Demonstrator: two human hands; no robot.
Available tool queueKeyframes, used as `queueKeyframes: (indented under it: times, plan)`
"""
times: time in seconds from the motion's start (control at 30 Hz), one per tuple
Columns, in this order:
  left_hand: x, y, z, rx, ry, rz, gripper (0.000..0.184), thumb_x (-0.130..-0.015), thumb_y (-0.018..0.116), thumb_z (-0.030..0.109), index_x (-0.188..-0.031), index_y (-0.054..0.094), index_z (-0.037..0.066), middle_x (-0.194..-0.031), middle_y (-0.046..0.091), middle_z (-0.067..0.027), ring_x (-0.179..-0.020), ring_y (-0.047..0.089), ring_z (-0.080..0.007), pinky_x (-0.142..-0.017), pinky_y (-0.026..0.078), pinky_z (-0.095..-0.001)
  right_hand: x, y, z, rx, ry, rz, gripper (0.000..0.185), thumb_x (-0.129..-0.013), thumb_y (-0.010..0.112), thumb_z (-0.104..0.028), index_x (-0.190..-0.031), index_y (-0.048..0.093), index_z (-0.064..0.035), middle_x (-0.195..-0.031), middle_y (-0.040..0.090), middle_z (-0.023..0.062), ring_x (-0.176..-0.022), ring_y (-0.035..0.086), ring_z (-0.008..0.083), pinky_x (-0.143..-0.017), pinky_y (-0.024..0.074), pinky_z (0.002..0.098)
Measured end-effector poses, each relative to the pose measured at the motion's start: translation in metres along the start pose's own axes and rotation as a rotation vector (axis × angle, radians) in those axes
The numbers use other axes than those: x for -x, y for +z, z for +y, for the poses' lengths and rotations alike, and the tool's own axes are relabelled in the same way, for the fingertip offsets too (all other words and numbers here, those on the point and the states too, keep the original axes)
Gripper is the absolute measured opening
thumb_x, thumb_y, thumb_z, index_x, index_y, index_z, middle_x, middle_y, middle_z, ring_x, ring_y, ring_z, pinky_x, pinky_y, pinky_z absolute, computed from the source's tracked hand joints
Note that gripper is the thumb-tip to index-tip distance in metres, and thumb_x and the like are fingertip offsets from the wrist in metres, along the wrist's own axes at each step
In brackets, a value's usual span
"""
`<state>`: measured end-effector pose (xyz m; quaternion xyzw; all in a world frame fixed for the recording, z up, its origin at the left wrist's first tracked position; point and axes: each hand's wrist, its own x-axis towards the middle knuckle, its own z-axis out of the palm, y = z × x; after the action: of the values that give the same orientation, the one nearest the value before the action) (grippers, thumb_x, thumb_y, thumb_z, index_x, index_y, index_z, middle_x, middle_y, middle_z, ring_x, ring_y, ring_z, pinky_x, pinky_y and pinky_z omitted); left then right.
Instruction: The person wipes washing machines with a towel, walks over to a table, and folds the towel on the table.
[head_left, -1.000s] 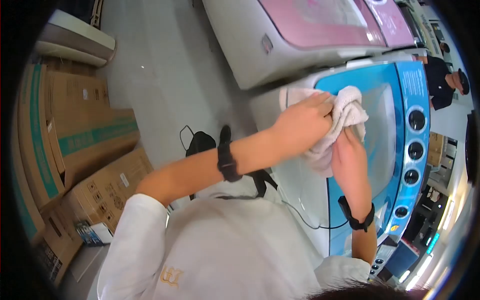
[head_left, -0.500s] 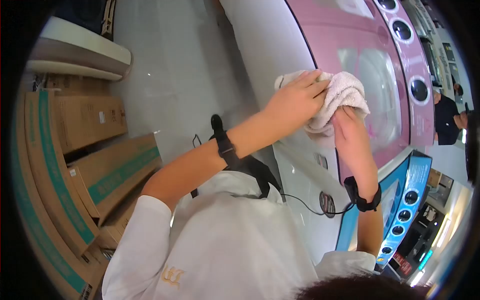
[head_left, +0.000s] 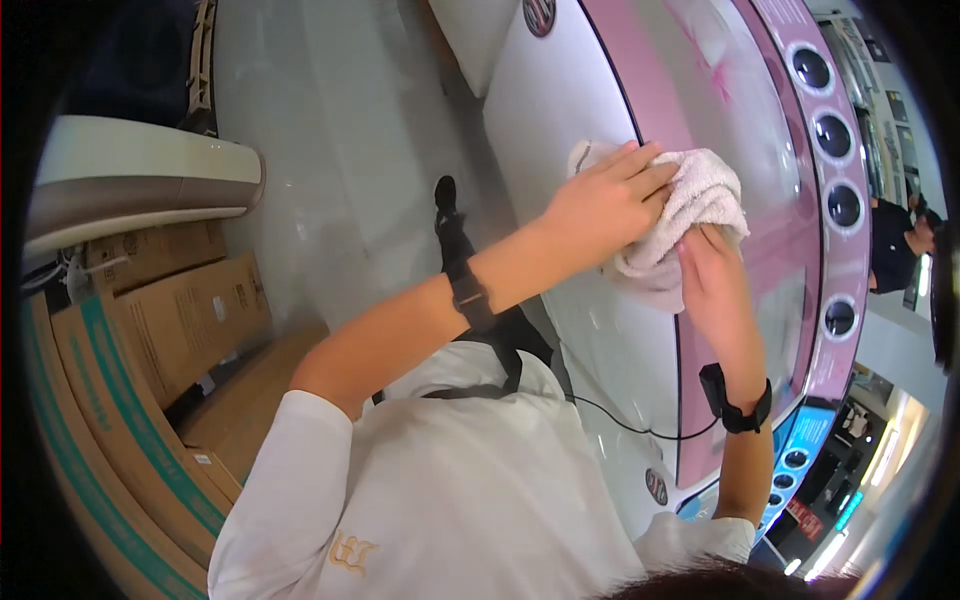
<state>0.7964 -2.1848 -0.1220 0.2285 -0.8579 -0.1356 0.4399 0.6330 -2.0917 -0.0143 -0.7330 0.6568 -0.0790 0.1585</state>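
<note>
A whitish-pink terry towel [head_left: 705, 190] lies bunched on the front edge of a washing machine with a pink top [head_left: 660, 90] and a white body. My left hand [head_left: 615, 200] presses on the towel with its fingers bent over the upper folds. My right hand [head_left: 712, 275] grips the lower side of the same towel, its fingertips tucked into the folds. Both hands are closed on the cloth and close together. Part of the towel hangs over the machine's white front. A black band [head_left: 738, 400] is on my right wrist, another [head_left: 468, 292] on my left.
Black knobs [head_left: 843, 207] line the machine's far panel. A blue-topped machine [head_left: 795, 455] stands at the lower right. A thin cable [head_left: 640, 432] runs to my right wrist. Cardboard boxes [head_left: 200, 320] are stacked at left, below a long white appliance [head_left: 150, 170]. A person [head_left: 890, 245] is at far right.
The machines have shifted down in view while my hands stay near the same spot. Towel and hands are now farther along the pink top, away from the blue machine.
</note>
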Motion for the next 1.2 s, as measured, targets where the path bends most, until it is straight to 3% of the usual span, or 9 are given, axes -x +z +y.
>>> queueKeyframes:
  times: [0.3, 0.43, 0.53, 0.63, 0.73, 0.77, 0.87, 0.9, 1.2]
  plan:
    - [-0.091, -0.052, -0.201, -0.002, -0.042, 0.030, 0.036, -0.082, 0.066, 0.009, -0.116, 0.072, -0.001, -0.138, 0.064, -0.0106, -0.135, 0.055, -0.0333, -0.109, 0.051, -0.0456, -0.221, -0.012, -0.028, 0.082, -0.071, -0.014, 0.021, -0.095, 0.060, -0.004, -0.115, 0.063, 0.0009, -0.115, 0.062, 0.0209, -0.115, 0.055, 0.0465, -0.100, 0.0442, 0.0535]
    - [-0.121, -0.078, -0.274, 0.035, -0.118, -0.004, 0.038, -0.082, 0.065, 0.006, -0.119, 0.071, -0.002, -0.135, 0.066, -0.0116, -0.135, 0.056, -0.0342, -0.105, 0.054, -0.0403, -0.312, -0.006, -0.037, 0.019, -0.112, 0.043, 0.022, -0.094, 0.061, -0.006, -0.115, 0.062, 0.0010, -0.118, 0.061, 0.0223, -0.116, 0.053, 0.0495, -0.106, 0.0398, 0.0562]
    - [-0.163, -0.102, -0.337, 0.037, -0.131, 0.046, 0.042, -0.081, 0.065, 0.003, -0.123, 0.070, 0.000, -0.135, 0.066, -0.0110, -0.134, 0.058, -0.0346, -0.104, 0.055, -0.0392, -0.382, -0.023, -0.033, -0.061, -0.078, -0.010, 0.021, -0.096, 0.061, -0.006, -0.115, 0.061, 0.0015, -0.118, 0.060, 0.0228, -0.115, 0.053, 0.0495, -0.103, 0.0417, 0.0548]
    - [-0.207, -0.136, -0.414, -0.069, -0.094, 0.190, 0.045, -0.080, 0.063, 0.000, -0.125, 0.071, 0.004, -0.138, 0.066, -0.0097, -0.133, 0.060, -0.0344, -0.105, 0.054, -0.0407, -0.468, -0.037, -0.037, -0.060, -0.016, 0.087, 0.021, -0.096, 0.060, -0.006, -0.115, 0.061, 0.0022, -0.118, 0.060, 0.0226, -0.113, 0.053, 0.0497, -0.099, 0.0434, 0.0543]
    - [-0.243, -0.148, -0.513, -0.198, -0.060, 0.223, 0.050, -0.079, 0.062, -0.003, -0.126, 0.072, 0.007, -0.143, 0.063, -0.0087, -0.135, 0.058, -0.0337, -0.106, 0.054, -0.0414, -0.566, -0.021, -0.032, -0.028, -0.092, 0.116, 0.022, -0.097, 0.061, -0.007, -0.117, 0.060, 0.0034, -0.118, 0.061, 0.0234, -0.113, 0.053, 0.0495, -0.097, 0.0447, 0.0531]
    - [-0.250, -0.149, -0.543, -0.257, -0.066, 0.151, 0.044, -0.080, 0.063, 0.000, -0.122, 0.074, 0.008, -0.141, 0.064, -0.0089, -0.137, 0.056, -0.0342, -0.109, 0.051, -0.0426, -0.592, -0.011, -0.026, -0.071, -0.008, 0.010, 0.026, -0.097, 0.061, -0.008, -0.121, 0.061, 0.0034, -0.125, 0.059, 0.0265, -0.124, 0.050, 0.0512, -0.106, 0.0416, 0.0539]
    - [-0.260, -0.141, -0.619, -0.236, -0.144, -0.025, 0.035, -0.081, 0.065, 0.005, -0.114, 0.075, 0.007, -0.138, 0.065, -0.0091, -0.138, 0.054, -0.0340, -0.113, 0.047, -0.0427, -0.678, 0.008, -0.037, 0.031, -0.128, 0.173, 0.027, -0.098, 0.059, -0.009, -0.122, 0.060, 0.0041, -0.133, 0.056, 0.0295, -0.133, 0.045, 0.0531, -0.114, 0.0350, 0.0558]
    - [-0.265, -0.144, -0.641, -0.203, -0.097, -0.012, 0.027, -0.082, 0.067, 0.011, -0.107, 0.075, 0.005, -0.133, 0.067, -0.0096, -0.136, 0.055, -0.0327, -0.115, 0.045, -0.0433, -0.705, 0.004, -0.043, -0.071, -0.082, 0.128, 0.027, -0.098, 0.056, -0.009, -0.121, 0.060, 0.0045, -0.137, 0.054, 0.0300, -0.138, 0.040, 0.0541, -0.118, 0.0298, 0.0580]
    - [-0.342, -0.158, -0.819, -0.195, -0.018, 0.058, 0.025, -0.084, 0.066, 0.012, -0.106, 0.075, 0.006, -0.121, 0.070, -0.0045, -0.125, 0.061, -0.0272, -0.111, 0.048, -0.0407, -0.910, -0.008, -0.055, -0.029, -0.004, 0.046, 0.022, -0.096, 0.057, -0.010, -0.113, 0.062, 0.0031, -0.125, 0.060, 0.0256, -0.128, 0.047, 0.0511, -0.110, 0.0373, 0.0564]
